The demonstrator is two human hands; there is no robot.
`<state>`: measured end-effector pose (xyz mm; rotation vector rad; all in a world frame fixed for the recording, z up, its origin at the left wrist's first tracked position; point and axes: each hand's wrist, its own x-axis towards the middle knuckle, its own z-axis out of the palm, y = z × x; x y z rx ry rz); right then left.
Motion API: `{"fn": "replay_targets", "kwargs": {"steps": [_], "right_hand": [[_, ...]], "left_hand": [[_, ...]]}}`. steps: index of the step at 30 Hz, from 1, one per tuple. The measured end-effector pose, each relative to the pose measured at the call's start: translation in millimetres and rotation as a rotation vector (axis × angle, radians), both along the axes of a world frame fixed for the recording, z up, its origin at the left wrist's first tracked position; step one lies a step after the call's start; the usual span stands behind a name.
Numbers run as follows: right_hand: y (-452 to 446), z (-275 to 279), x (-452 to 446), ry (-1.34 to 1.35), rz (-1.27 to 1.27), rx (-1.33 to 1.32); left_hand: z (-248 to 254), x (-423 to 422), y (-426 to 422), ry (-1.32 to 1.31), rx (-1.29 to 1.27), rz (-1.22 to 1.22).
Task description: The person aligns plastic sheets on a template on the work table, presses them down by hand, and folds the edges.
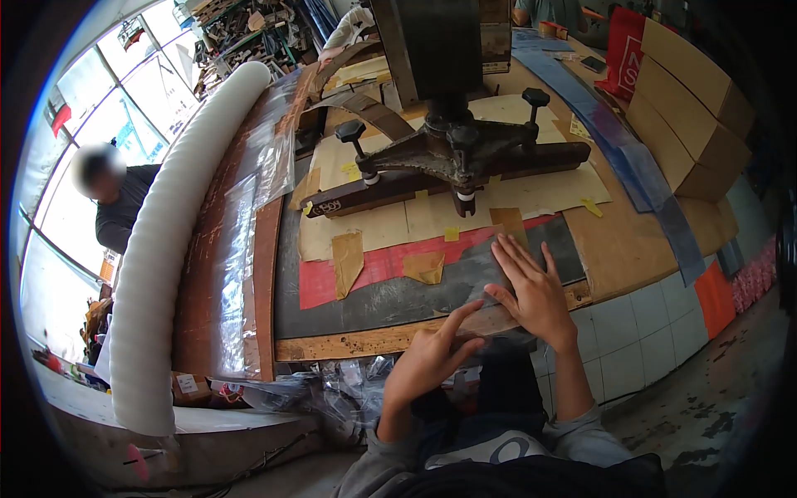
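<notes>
My right hand (533,292) lies with spread fingers at the right part of the dark grey mat (382,299), near the wooden front edge (365,342). Lower and to the left, my left hand (433,353) is over the front edge, its fingers apart and nothing visible in it. Clear film shows between the two hands. Beyond them a red sheet (320,280) lies under cream boards (427,217), with brown tape pieces (347,264) across their edge. A dark metal press bar (515,168) with black knobs stands over the boards.
A long white foam roll (154,232) runs along the left side. Behind it is a person (120,195). A folded cardboard box (685,108) and blue plastic strips (623,149) are at the right. Clear film (237,282) covers the brown left surface.
</notes>
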<state>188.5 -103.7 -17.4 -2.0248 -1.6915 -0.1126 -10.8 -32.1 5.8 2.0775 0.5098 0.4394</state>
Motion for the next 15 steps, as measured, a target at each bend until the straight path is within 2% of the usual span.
{"fn": "replay_targets", "kwargs": {"steps": [2,5,8,11,15], "right_hand": [[0.0,0.2,-0.2,0.014,-0.013,0.008],[0.2,2.2,-0.1,-0.003,-0.024,-0.004],[1.2,2.3,-2.0,0.000,-0.037,0.002],[1.5,2.5,-2.2,0.007,-0.042,0.003],[1.6,3.2,-2.6,0.015,-0.042,0.002]], "left_hand": [[1.5,1.2,13.9,0.002,0.115,-0.132],[10.2,3.5,25.6,0.155,0.098,-0.214],[14.8,4.2,31.4,0.167,-0.029,-0.241],[0.2,3.6,27.6,0.050,-0.007,-0.208],[2.9,3.4,28.3,0.071,-0.032,-0.218]]}}
